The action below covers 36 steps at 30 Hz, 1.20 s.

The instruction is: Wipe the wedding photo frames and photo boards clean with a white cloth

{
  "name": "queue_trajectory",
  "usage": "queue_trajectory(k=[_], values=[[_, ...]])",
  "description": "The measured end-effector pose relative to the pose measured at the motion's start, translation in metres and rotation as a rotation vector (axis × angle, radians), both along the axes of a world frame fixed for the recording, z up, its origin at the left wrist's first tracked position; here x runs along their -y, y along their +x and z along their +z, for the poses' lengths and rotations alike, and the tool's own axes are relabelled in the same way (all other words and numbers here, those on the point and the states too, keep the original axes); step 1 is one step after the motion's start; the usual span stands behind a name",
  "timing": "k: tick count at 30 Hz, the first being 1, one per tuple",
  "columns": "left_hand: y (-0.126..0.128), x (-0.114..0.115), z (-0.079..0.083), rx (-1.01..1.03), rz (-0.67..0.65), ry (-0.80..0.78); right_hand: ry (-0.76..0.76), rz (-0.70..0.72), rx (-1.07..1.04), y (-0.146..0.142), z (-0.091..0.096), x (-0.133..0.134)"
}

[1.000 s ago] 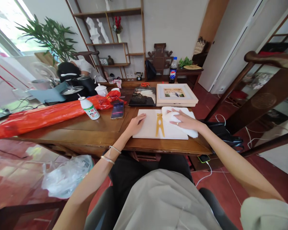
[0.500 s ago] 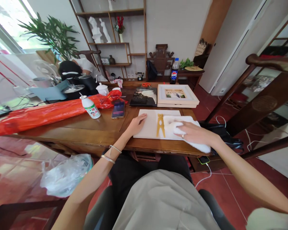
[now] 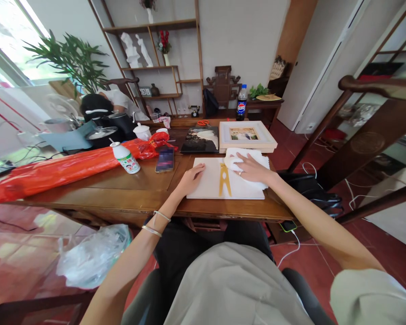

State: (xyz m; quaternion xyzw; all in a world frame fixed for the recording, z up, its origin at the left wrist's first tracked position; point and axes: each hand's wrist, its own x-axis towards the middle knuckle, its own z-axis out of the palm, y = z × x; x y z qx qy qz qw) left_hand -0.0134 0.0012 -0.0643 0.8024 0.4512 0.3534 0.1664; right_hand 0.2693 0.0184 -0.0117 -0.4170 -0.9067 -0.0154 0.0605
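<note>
Starting at the hands, the right hand (image 3: pixel 253 169) is seen laid open, palm down, on a white cloth (image 3: pixel 262 159), which is bunched under the fingertips and pressed against the far right corner of a flat white panel (image 3: pixel 206 183). The cloth is not clenched; it is pinned by the flat of the hand, a hold that seems suited to rubbing a surface rather than lifting anything. The left hand (image 3: pixel 190 177) is likewise open and grips nothing: its fingers are spread on the panel's left edge, apparently so that the panel is kept from sliding on the counter (image 3: pixel 135 189) while weight is put on the other side. Between the two hands a gold peg-shaped piece (image 3: pixel 224 179) is seen lying flat on the panel, untouched by either.

The panel is set square to the near edge of the counter, right in front of the seated person, where both hands can be laid on it. Just beyond it a white framed picture (image 3: pixel 245 134) and a dark picture (image 3: pixel 201 139) are laid side by side. To the left a phone (image 3: pixel 165 159) and a small white bottle (image 3: pixel 126 156) are found, and a long red plastic-wrapped bundle (image 3: pixel 54 169) is stretched across the counter. A clear plastic bag (image 3: pixel 91 255) is seen on the floor, and another person (image 3: pixel 98 101) is partly visible at the far left
</note>
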Motion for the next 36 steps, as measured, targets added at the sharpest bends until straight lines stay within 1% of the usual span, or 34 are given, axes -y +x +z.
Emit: queue_trajectory(k=[1, 3, 5, 9, 11, 12, 13, 15, 17, 22, 24, 25, 26, 28, 31, 33, 35, 36], values=[[0.0, 0.0, 0.0, -0.003, 0.0, -0.003, 0.028, 0.014, 0.004, -0.001, 0.0, 0.003], [0.0, 0.0, 0.001, -0.005, -0.001, -0.005, 0.076, 0.05, 0.027, -0.001, 0.001, 0.02], [0.001, 0.0, 0.001, -0.005, 0.001, -0.007, 0.081, 0.085, 0.056, 0.0, 0.004, 0.05], [0.002, 0.001, 0.001, -0.004, 0.006, -0.018, 0.017, 0.132, 0.062, 0.004, 0.01, 0.119], [0.002, 0.001, 0.001, -0.005, 0.009, -0.02, -0.002, 0.139, 0.049, 0.005, 0.011, 0.142], [0.002, 0.001, 0.001, -0.007, 0.009, -0.02, -0.01, 0.141, 0.042, 0.005, 0.011, 0.147], [0.002, 0.001, 0.001, -0.006, 0.012, -0.018, -0.02, 0.142, 0.033, 0.006, 0.012, 0.148], [0.002, 0.001, 0.001, 0.0, 0.014, -0.018, -0.044, 0.138, 0.011, 0.006, 0.013, 0.136], [0.002, 0.0, 0.0, 0.0, 0.012, -0.02, -0.078, 0.123, -0.004, 0.006, 0.014, 0.108], [0.001, 0.0, 0.001, -0.001, 0.002, -0.01, -0.155, 0.024, -0.055, 0.0, 0.011, 0.019], [0.001, 0.001, 0.001, -0.003, -0.001, -0.009, -0.156, -0.028, -0.081, -0.005, 0.008, -0.001], [0.001, 0.001, 0.002, -0.006, -0.001, -0.011, -0.149, -0.047, -0.087, -0.007, 0.007, -0.005], [0.001, 0.001, 0.002, -0.008, 0.0, -0.014, -0.136, -0.058, -0.091, -0.01, 0.006, -0.003], [0.001, 0.001, 0.002, -0.012, 0.004, -0.019, -0.088, -0.038, -0.081, -0.016, 0.004, 0.013], [0.001, 0.002, 0.002, -0.012, 0.004, -0.024, -0.011, 0.055, -0.042, -0.024, 0.003, 0.058], [0.002, 0.001, 0.002, -0.014, 0.006, -0.026, 0.003, 0.1, -0.016, -0.029, 0.004, 0.09], [0.002, 0.001, 0.001, -0.017, 0.008, -0.025, -0.004, 0.127, 0.005, -0.033, 0.006, 0.113], [0.002, 0.001, 0.001, -0.018, 0.01, -0.022, -0.008, 0.139, 0.013, -0.034, 0.007, 0.119]])
